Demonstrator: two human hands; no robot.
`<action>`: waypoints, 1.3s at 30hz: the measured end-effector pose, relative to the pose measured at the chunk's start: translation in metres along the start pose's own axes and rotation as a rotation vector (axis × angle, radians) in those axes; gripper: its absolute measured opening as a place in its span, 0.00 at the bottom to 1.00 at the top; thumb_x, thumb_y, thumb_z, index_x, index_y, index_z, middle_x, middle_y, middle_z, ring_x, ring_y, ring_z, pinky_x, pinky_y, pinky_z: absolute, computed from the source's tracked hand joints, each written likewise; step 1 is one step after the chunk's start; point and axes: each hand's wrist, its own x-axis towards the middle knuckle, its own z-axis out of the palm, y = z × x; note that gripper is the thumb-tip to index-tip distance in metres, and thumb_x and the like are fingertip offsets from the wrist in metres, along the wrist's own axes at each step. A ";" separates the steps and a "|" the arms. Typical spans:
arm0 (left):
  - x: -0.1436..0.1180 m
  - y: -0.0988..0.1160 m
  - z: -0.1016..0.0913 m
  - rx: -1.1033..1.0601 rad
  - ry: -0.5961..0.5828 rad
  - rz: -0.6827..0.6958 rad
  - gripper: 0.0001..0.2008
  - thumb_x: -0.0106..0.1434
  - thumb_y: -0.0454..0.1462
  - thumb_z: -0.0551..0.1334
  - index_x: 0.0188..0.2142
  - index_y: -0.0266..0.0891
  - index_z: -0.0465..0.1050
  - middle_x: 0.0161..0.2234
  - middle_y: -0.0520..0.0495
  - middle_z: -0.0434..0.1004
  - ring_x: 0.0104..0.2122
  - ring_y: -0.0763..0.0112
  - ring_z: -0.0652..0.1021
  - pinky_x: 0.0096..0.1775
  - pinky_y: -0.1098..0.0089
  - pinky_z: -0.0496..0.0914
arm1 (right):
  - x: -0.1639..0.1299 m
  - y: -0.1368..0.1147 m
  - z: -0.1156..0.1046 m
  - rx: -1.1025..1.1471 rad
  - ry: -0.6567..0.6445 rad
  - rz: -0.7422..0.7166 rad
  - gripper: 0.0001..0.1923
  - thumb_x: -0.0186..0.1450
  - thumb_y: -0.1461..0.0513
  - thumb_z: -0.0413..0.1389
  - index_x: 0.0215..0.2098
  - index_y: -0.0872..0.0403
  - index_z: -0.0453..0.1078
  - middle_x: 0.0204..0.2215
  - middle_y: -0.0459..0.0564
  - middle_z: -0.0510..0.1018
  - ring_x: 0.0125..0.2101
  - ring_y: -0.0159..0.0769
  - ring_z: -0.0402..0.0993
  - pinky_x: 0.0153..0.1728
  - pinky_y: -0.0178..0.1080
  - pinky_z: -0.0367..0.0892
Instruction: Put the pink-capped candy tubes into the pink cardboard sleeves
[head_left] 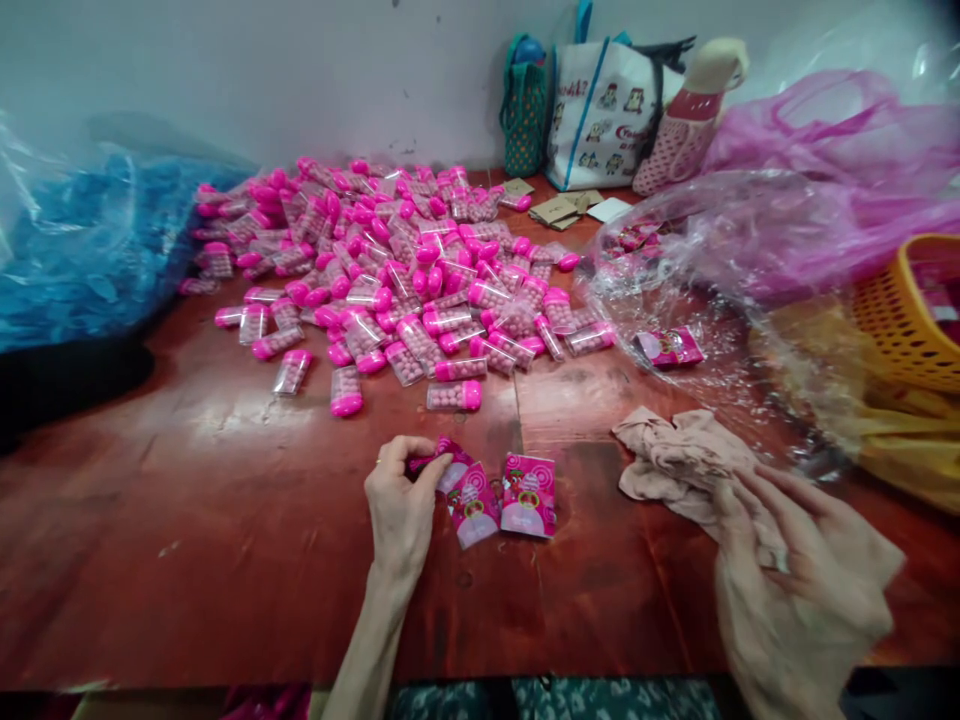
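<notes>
The left hand (401, 500), low in the middle of the frame, is pinching the top corner of a pink packet (450, 465) between thumb and fingers. Two more packets (529, 495) are lying flat on the red table (187, 520) just to the right of that hand, fanned side by side with their long sides running roughly up the frame. They are sitting between the two hands but much nearer the left one.

The right hand (795, 570), at the lower right, is wearing a thin beige glove, its fingers loosely spread and holding nothing firmly; its fingertips are resting on a crumpled beige cloth (682, 460), which is lying toward the upper left of it.

Farther up the frame, a heap of clear tubes with pink caps (390, 260) is spreading across the table. A clear plastic bag (720, 260) with another packet inside is lying at the right, beside an orange basket (907, 310).
</notes>
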 end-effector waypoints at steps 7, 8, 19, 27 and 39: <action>-0.009 0.040 -0.018 -0.587 -0.137 -0.301 0.22 0.45 0.32 0.70 0.42 0.37 0.69 0.23 0.57 0.72 0.23 0.77 0.74 0.27 0.77 0.69 | -0.007 -0.085 0.016 0.527 -0.401 0.023 0.14 0.61 0.61 0.59 0.45 0.54 0.72 0.39 0.54 0.76 0.39 0.41 0.72 0.40 0.41 0.68; -0.011 0.048 -0.020 -0.678 -0.156 -0.358 0.23 0.43 0.30 0.70 0.41 0.36 0.70 0.23 0.56 0.73 0.22 0.77 0.74 0.26 0.78 0.69 | -0.007 -0.095 0.021 0.626 -0.518 0.069 0.14 0.59 0.60 0.60 0.44 0.54 0.72 0.38 0.53 0.77 0.37 0.41 0.73 0.38 0.40 0.69; -0.019 0.049 -0.027 -0.840 -0.260 -0.603 0.05 0.44 0.30 0.70 0.23 0.34 0.77 0.22 0.50 0.78 0.23 0.77 0.74 0.30 0.77 0.69 | -0.010 -0.112 0.034 0.872 -0.882 0.214 0.10 0.64 0.62 0.54 0.27 0.56 0.74 0.24 0.47 0.76 0.27 0.33 0.70 0.31 0.34 0.64; -0.030 0.040 -0.019 -0.781 -0.248 -0.397 0.04 0.55 0.32 0.65 0.24 0.37 0.76 0.21 0.55 0.72 0.24 0.78 0.69 0.30 0.78 0.66 | -0.020 -0.127 0.046 0.915 -0.772 0.463 0.11 0.58 0.63 0.60 0.18 0.56 0.68 0.15 0.41 0.69 0.18 0.28 0.63 0.22 0.30 0.59; -0.043 0.025 -0.002 -0.730 -0.126 -0.377 0.05 0.58 0.36 0.64 0.26 0.38 0.77 0.21 0.55 0.70 0.23 0.77 0.68 0.27 0.76 0.63 | -0.032 -0.121 0.047 0.826 -0.868 0.322 0.20 0.67 0.58 0.50 0.18 0.54 0.57 0.16 0.39 0.55 0.19 0.26 0.52 0.20 0.33 0.48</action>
